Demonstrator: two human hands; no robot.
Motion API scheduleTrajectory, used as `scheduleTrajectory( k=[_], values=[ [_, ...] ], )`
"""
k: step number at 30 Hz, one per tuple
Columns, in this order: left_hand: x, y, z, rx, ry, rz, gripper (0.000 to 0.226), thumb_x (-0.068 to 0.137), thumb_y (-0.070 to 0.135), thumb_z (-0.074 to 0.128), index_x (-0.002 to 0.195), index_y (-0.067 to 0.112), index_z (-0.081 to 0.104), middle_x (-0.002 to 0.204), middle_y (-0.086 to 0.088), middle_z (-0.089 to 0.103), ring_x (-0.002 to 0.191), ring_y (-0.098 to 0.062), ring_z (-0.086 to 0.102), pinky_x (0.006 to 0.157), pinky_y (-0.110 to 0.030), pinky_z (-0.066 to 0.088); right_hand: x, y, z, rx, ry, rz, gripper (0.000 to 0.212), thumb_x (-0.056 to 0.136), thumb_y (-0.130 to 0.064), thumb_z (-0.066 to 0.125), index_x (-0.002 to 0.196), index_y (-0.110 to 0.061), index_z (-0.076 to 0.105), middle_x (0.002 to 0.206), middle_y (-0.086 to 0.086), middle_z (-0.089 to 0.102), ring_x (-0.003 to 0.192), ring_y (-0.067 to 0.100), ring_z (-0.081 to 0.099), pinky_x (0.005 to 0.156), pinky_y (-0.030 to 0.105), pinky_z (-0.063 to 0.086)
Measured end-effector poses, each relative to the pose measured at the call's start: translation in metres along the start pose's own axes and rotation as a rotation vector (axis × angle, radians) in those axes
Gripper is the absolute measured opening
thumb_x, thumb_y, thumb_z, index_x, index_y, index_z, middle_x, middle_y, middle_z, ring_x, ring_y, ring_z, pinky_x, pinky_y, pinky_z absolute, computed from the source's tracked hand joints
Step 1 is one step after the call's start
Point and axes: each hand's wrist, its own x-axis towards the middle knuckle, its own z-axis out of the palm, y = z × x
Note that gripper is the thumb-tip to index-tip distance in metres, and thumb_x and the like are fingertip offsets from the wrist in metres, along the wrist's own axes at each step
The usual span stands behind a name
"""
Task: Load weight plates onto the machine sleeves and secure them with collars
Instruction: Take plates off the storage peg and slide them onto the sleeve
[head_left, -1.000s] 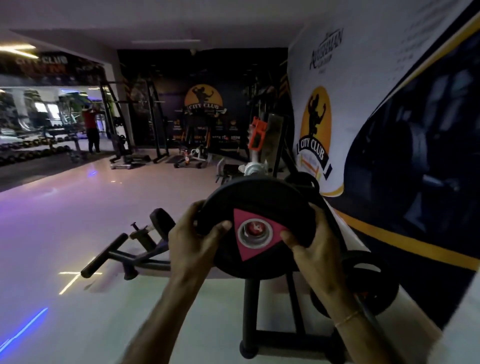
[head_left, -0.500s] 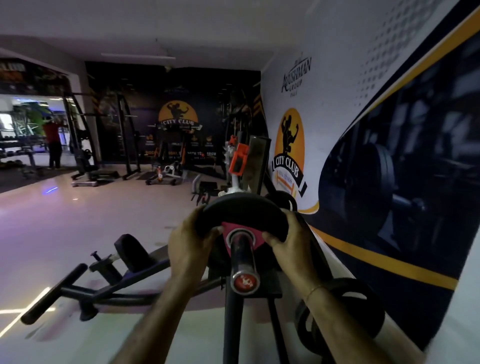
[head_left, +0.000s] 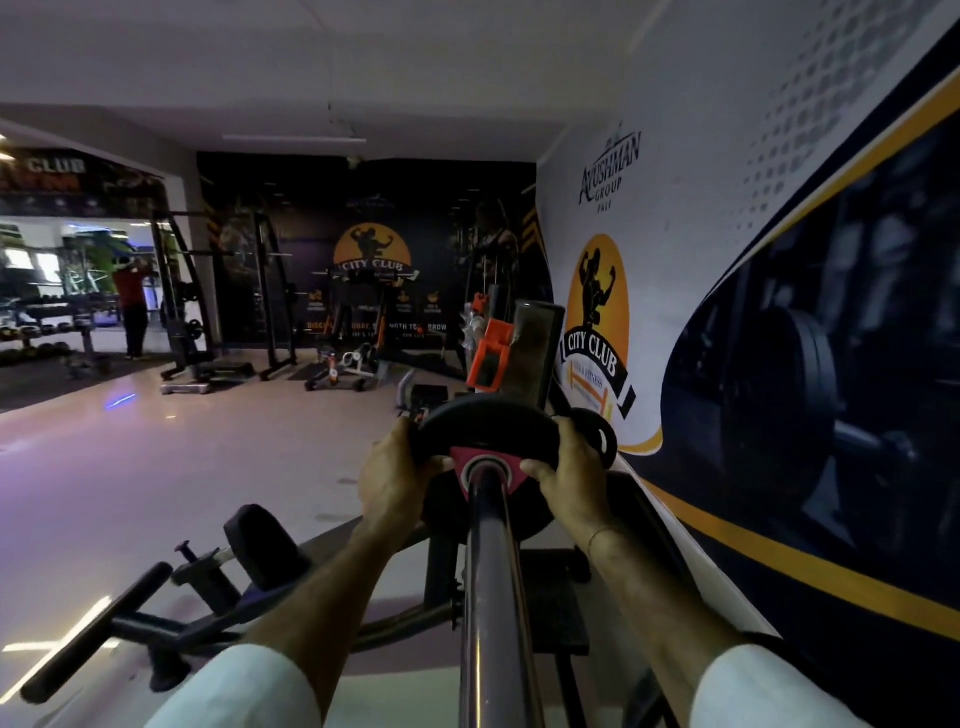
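One head-worn view only, looking forward and slightly down along the machine sleeve (head_left: 491, 597), close over both forearms, with the gym floor (head_left: 156, 467) and far wall beyond.

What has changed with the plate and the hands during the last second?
The weight plate has slid away from the person along the sleeve; a long stretch of bar now shows in front of it. The left hand and right hand kept their grip on its rim. No collar is fitted.

You stand in a gym: squat racks (head_left: 228, 291), dumbbell rack (head_left: 36, 332), and "City Club" wall logo (head_left: 597, 317).
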Motion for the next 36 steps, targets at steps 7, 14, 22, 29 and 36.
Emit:
scheduleTrajectory(
  k=[7,14,22,29,36],
  values=[
    [0.012,-0.017,0.013,-0.018,0.000,0.023,0.048,0.086,0.026,0.080,0.126,0.015,0.057,0.099,0.006,0.070,0.079,-0.006,0.063,0.061,-0.009,0.043,0.023,0.005,0.006,-0.053,-0.014,0.024,0.061,0.087,-0.007,0.079,0.141,-0.016,0.052,0.137,0.006,0.061,0.134,0.023,0.054,0.097,0.023,0.039],
    [0.012,-0.004,-0.002,0.071,-0.156,0.006,0.056,0.092,0.035,0.073,0.139,0.016,0.049,0.125,-0.008,0.069,0.087,-0.008,0.061,0.055,-0.009,0.040,0.016,-0.004,-0.007,-0.042,-0.066,0.037,0.065,0.088,-0.014,0.079,0.145,-0.016,0.048,0.141,0.009,0.059,0.137,0.027,0.053,0.101,0.029,0.042],
    [-0.026,0.087,-0.050,0.174,-0.335,0.136,0.065,0.085,0.050,0.072,0.140,0.021,0.053,0.129,-0.008,0.066,0.109,-0.023,0.068,0.089,-0.045,0.062,-0.032,0.000,-0.083,0.040,-0.024,-0.080,0.060,0.095,-0.036,0.071,0.148,-0.021,0.047,0.149,0.006,0.054,0.138,0.022,0.052,0.103,0.031,0.045],
    [-0.096,0.206,0.009,0.509,-0.390,0.303,0.058,0.091,0.051,0.068,0.140,0.024,0.055,0.129,-0.006,0.067,0.110,-0.023,0.068,0.079,-0.030,0.051,-0.076,0.070,-0.199,0.007,-0.055,-0.126,0.050,0.096,-0.040,0.069,0.140,-0.024,0.055,0.142,0.002,0.060,0.131,0.019,0.058,0.100,0.035,0.053],
    [-0.179,0.226,0.178,0.412,-0.278,0.251,0.068,0.088,0.055,0.070,0.146,0.026,0.049,0.143,-0.003,0.058,0.123,-0.026,0.061,0.082,-0.036,0.053,-0.107,0.192,-0.289,-0.172,-0.026,-0.057,0.046,0.098,-0.041,0.065,0.138,-0.020,0.058,0.136,0.005,0.064,0.126,0.025,0.060,0.101,0.049,0.052]
  ],
)
